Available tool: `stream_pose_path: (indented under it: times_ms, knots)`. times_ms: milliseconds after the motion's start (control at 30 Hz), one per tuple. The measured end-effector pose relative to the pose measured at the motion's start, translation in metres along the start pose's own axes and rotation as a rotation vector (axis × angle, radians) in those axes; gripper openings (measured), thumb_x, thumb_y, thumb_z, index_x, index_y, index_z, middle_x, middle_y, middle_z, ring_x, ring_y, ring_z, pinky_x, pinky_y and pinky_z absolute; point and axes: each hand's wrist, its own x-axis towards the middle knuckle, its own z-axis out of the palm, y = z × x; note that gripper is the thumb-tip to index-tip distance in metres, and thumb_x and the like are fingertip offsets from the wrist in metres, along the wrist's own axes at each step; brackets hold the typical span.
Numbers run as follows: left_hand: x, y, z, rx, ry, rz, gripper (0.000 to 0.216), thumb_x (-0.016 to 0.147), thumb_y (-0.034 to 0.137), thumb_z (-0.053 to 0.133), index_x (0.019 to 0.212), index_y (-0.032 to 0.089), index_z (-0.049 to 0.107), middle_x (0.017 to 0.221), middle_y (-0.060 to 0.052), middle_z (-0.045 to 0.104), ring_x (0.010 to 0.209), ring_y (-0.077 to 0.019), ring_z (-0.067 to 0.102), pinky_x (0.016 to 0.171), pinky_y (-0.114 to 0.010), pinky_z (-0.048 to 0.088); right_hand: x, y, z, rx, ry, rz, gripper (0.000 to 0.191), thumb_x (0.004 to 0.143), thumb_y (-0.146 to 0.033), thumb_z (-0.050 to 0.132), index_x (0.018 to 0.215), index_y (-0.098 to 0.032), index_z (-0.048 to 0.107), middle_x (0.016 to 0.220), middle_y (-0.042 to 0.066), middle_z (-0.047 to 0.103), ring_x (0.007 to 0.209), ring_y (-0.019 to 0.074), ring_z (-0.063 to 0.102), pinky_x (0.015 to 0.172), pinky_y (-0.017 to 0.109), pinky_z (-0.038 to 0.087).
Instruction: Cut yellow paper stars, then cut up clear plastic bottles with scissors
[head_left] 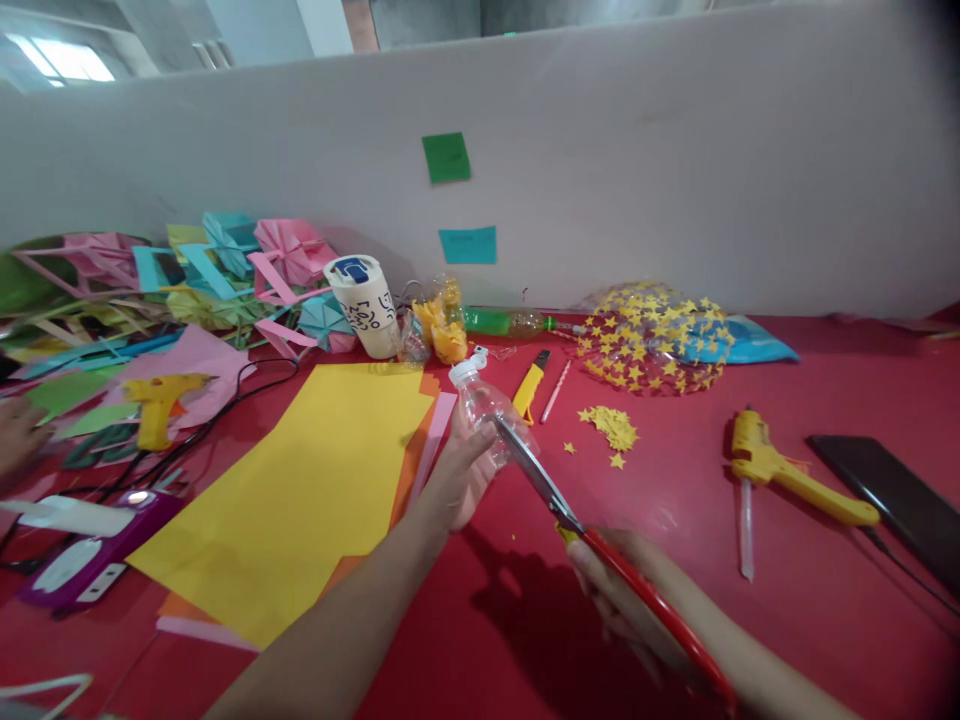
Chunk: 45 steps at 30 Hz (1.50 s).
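Observation:
My left hand [471, 472] is closed around a clear plastic bottle [480, 402] with a white flip cap, held above the red table. The bottle's lower part is partly hidden by my fingers and the blades. In my right hand [626, 575] is a pair of scissors [541, 478] with red handles. Their blades point up and left and reach the side of the bottle; whether they bite into the plastic I cannot tell. Just beyond lie a yellow box cutter [531, 385] and a striped pink stick [555, 392].
Yellow paper sheets [300, 500] lie left. Yellow stars [611, 428] and a star-covered clear dome [645, 340] are ahead. Right are a glue gun [795, 475] and dark phone [892, 495]; left, another glue gun [156, 405], a power strip [97, 550] and another person's hand [19, 435].

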Motion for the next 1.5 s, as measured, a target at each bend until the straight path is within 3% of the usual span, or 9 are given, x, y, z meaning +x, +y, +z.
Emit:
stream_pose_path:
  times_ms: [267, 500, 867, 1000, 1167, 1500]
  knots:
    - [-0.003, -0.003, 0.004, -0.001, -0.046, -0.013, 0.06, 0.082, 0.025, 0.07, 0.133, 0.031, 0.041, 0.106, -0.002, 0.066, 0.103, -0.0201, 0.064, 0.096, -0.041, 0.047, 0.002, 0.007, -0.002, 0.033, -0.049, -0.103, 0.06, 0.085, -0.081, 0.038, 0.072, -0.022, 0.04, 0.044, -0.012, 0.035, 0.034, 0.0049, 0.033, 0.044, 0.02, 0.035]
    - [-0.002, -0.003, 0.004, 0.003, -0.035, -0.02, 0.061, 0.08, 0.028, 0.073, 0.133, 0.031, 0.042, 0.107, -0.003, 0.065, 0.105, -0.021, 0.063, 0.096, -0.041, 0.047, 0.0, 0.002, 0.001, 0.052, -0.029, 0.023, 0.058, 0.083, -0.079, 0.043, 0.069, -0.023, 0.039, 0.045, -0.011, 0.033, 0.036, 0.0054, 0.035, 0.037, 0.017, 0.031]
    - [-0.001, -0.004, 0.001, 0.082, -0.025, -0.013, 0.057, 0.075, 0.028, 0.077, 0.123, 0.031, 0.047, 0.105, -0.001, 0.063, 0.101, -0.0192, 0.062, 0.091, -0.037, 0.046, 0.003, 0.003, 0.0, 0.065, -0.004, 0.006, 0.062, 0.079, -0.084, 0.041, 0.068, -0.022, 0.041, 0.04, -0.012, 0.035, 0.031, 0.0048, 0.036, 0.035, 0.016, 0.033]
    - [-0.001, -0.008, 0.001, 0.117, -0.043, -0.015, 0.061, 0.071, 0.028, 0.08, 0.122, 0.03, 0.046, 0.106, -0.002, 0.062, 0.096, -0.0174, 0.061, 0.088, -0.034, 0.047, 0.002, 0.004, -0.002, 0.108, -0.033, 0.019, 0.06, 0.082, -0.082, 0.04, 0.073, -0.022, 0.043, 0.041, -0.012, 0.037, 0.028, 0.0045, 0.033, 0.031, 0.016, 0.027]
    - [-0.002, -0.01, 0.001, 0.119, -0.029, -0.025, 0.063, 0.071, 0.029, 0.08, 0.123, 0.031, 0.045, 0.105, -0.001, 0.062, 0.095, -0.0173, 0.061, 0.087, -0.035, 0.047, 0.001, 0.005, -0.001, 0.105, -0.008, 0.004, 0.057, 0.084, -0.078, 0.042, 0.072, -0.022, 0.043, 0.043, -0.01, 0.039, 0.032, 0.0057, 0.04, 0.035, 0.016, 0.034]
    - [0.0, -0.009, 0.0, 0.11, -0.032, -0.024, 0.062, 0.07, 0.03, 0.081, 0.122, 0.031, 0.047, 0.106, -0.002, 0.061, 0.095, -0.0179, 0.061, 0.087, -0.036, 0.048, -0.002, -0.007, 0.0, 0.034, 0.039, 0.077, 0.055, 0.084, -0.073, 0.047, 0.065, -0.023, 0.039, 0.04, -0.01, 0.037, 0.032, 0.0054, 0.038, 0.032, 0.014, 0.03]
